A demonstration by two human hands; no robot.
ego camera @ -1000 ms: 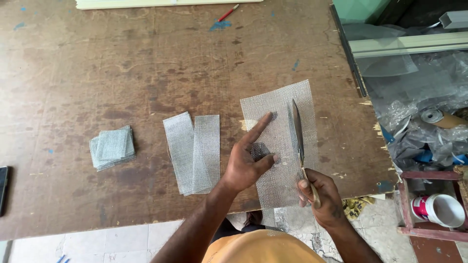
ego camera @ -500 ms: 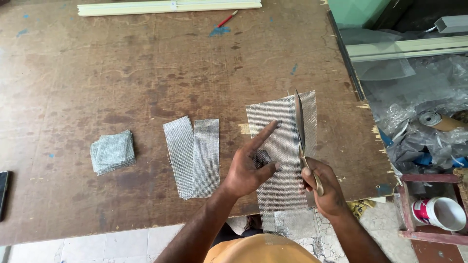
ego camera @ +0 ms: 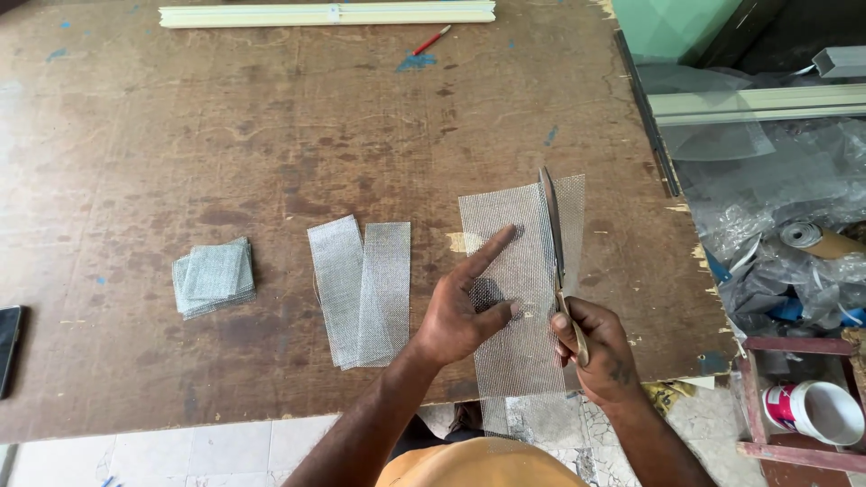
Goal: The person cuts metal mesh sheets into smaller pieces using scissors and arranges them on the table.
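One grey mesh sheet [ego camera: 514,298] (fine weave, see-through); left hand [ego camera: 460,311] fingers spread on it, right hand [ego camera: 595,347] fingers gripping scissors [ego camera: 552,234].

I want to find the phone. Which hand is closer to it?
Left. The left hand presses the mesh sheet nearer the table's middle; the right hand with scissors is farther from the phone.

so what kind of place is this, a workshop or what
Most likely a small workshop. The work goes on at a worn, stained wooden table; the right hand runs scissors through a mesh sheet, cut mesh strips lie beside it, and pale strips lie along the far edge.
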